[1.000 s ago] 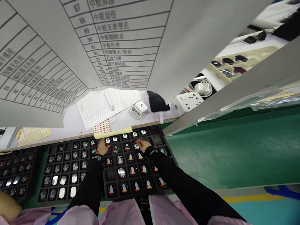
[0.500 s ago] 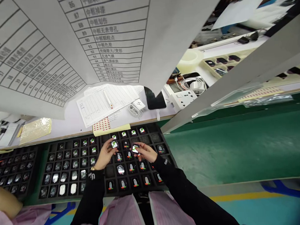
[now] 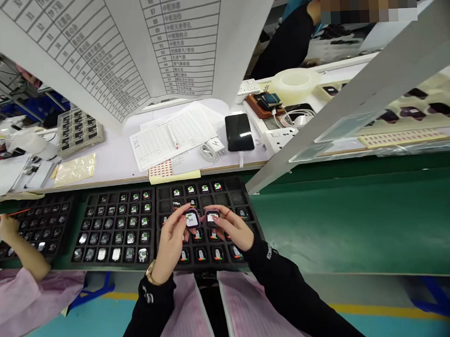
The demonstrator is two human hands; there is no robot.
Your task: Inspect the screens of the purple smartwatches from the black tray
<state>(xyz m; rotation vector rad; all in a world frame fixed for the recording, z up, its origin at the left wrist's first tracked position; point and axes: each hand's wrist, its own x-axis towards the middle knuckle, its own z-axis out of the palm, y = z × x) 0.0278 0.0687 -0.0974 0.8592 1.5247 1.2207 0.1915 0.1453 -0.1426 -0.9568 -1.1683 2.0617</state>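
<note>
My left hand (image 3: 172,235) is closed on a smartwatch body (image 3: 192,219) without a strap, its screen lit with white and green blocks. Close beside it, my right hand (image 3: 235,226) grips a second smartwatch body (image 3: 212,217), also lit, with the thumb at its screen. Both are held up above a black foam tray (image 3: 236,185) divided into square pockets. Many pockets hold more watch bodies; those along the back row (image 3: 205,188) show white and green screens, while nearer ones (image 3: 201,254) show a pale picture with red and green marks. My hands hide several pockets.
Left of my tray stands another watch tray (image 3: 79,254). Farther left, a co-worker's hand (image 3: 7,228) holds a thin red stick. On the shelf lie printed sheets (image 3: 149,147), a phone (image 3: 239,133) and a power strip (image 3: 279,138). A grey post (image 3: 319,109) slants at right; printed lists (image 3: 190,46) hang overhead.
Both hands have come closer together and nearer to me with the two watch bodies, which now sit side by side. The view has shifted, and a co-worker's hand has appeared at left.
</note>
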